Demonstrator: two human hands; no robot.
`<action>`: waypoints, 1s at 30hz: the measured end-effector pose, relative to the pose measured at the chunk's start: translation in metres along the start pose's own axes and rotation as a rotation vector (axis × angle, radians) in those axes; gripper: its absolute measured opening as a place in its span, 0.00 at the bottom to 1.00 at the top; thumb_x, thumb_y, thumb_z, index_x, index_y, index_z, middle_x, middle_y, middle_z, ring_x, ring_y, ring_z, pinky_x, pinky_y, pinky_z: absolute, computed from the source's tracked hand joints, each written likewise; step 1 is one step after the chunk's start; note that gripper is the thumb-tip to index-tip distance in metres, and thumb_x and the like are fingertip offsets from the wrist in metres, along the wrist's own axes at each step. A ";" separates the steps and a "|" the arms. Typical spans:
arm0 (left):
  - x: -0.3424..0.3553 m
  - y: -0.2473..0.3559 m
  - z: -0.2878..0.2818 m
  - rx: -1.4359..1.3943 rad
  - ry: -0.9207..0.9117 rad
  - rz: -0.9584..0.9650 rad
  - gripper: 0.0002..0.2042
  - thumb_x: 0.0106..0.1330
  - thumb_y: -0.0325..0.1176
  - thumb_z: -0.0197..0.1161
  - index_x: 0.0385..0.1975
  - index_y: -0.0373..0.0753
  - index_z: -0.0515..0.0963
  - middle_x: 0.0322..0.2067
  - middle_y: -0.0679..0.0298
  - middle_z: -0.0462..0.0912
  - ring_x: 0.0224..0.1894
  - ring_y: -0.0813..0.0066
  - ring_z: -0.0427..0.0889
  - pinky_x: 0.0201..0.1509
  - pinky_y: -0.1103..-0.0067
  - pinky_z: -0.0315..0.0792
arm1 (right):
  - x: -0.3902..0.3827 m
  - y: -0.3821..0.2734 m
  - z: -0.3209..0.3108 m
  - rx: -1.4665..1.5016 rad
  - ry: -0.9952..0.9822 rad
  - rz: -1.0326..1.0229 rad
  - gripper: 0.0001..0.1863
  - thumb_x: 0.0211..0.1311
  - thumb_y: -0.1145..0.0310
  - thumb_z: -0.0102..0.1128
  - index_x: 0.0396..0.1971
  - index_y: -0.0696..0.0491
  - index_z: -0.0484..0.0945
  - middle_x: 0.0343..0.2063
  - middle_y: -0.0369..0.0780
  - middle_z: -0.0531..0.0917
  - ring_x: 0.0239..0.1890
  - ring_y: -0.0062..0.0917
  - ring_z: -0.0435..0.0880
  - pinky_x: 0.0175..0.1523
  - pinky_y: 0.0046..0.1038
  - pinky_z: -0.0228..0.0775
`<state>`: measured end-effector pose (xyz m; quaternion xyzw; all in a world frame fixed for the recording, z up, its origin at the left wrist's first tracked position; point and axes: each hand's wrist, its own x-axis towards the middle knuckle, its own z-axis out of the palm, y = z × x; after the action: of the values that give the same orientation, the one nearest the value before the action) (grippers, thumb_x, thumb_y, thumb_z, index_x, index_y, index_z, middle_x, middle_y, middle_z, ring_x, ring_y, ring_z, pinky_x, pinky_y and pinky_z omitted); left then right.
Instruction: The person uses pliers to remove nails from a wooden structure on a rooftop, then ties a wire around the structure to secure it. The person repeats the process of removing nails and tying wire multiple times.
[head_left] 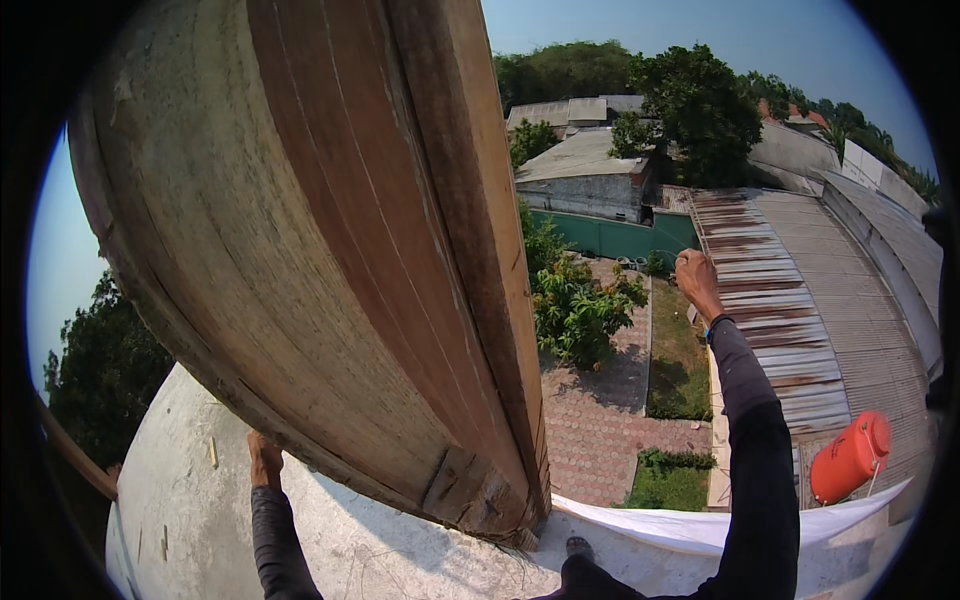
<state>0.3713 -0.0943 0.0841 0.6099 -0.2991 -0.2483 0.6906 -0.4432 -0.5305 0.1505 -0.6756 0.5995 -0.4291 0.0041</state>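
Note:
A tall upright formwork of wooden boards (340, 260) stands right in front of me, pale and reddish-brown planks side by side, with a short wood block (470, 490) at its foot. Out past the right side of the boards, my right hand (697, 280) is raised with its fingers pinched together. A faint thin line, like wire or string, seems to show by the fingertips, too fine to name. My left hand (264, 460) is low at the left edge of the boards. It looks curled closed, with the fingers partly hidden, and what it holds cannot be made out.
I stand on a high concrete slab (390, 540) with small wood scraps on it. A white sheet (640, 522) lies along its edge. Beyond, an orange tank (850, 457) stands at right near rusty metal roofing (770, 300); a paved yard (610, 430) lies below.

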 end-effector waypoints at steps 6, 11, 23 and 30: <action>0.038 0.035 0.071 0.092 0.024 -0.071 0.27 0.69 0.50 0.60 0.58 0.34 0.74 0.49 0.53 0.80 0.45 0.63 0.79 0.48 0.67 0.72 | 0.070 -0.102 0.180 0.351 -0.286 -0.276 0.14 0.68 0.67 0.55 0.43 0.59 0.84 0.36 0.53 0.86 0.35 0.43 0.85 0.41 0.43 0.78; 0.061 0.053 0.118 0.181 0.053 -0.101 0.26 0.69 0.50 0.60 0.57 0.34 0.74 0.47 0.54 0.79 0.44 0.64 0.78 0.46 0.68 0.71 | 0.079 -0.228 0.265 0.446 -0.588 -0.384 0.18 0.67 0.66 0.53 0.48 0.63 0.82 0.39 0.57 0.85 0.40 0.49 0.85 0.47 0.44 0.79; 0.087 0.065 0.154 0.265 0.080 -0.131 0.24 0.69 0.48 0.60 0.55 0.35 0.75 0.43 0.58 0.76 0.39 0.68 0.74 0.42 0.71 0.67 | 0.029 -0.393 0.362 0.840 -0.958 -0.708 0.16 0.65 0.67 0.58 0.47 0.60 0.84 0.42 0.50 0.86 0.42 0.38 0.85 0.47 0.37 0.77; 0.091 0.061 0.160 0.273 0.084 -0.135 0.22 0.70 0.47 0.60 0.54 0.35 0.75 0.40 0.60 0.75 0.37 0.70 0.72 0.39 0.72 0.65 | 0.037 -0.386 0.350 0.783 -1.052 -0.701 0.19 0.60 0.66 0.61 0.49 0.59 0.83 0.40 0.49 0.86 0.39 0.36 0.84 0.44 0.35 0.78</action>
<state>0.3195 -0.2617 0.1672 0.7267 -0.2593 -0.2254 0.5949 0.0700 -0.6306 0.1515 -0.8925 0.0708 -0.2074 0.3942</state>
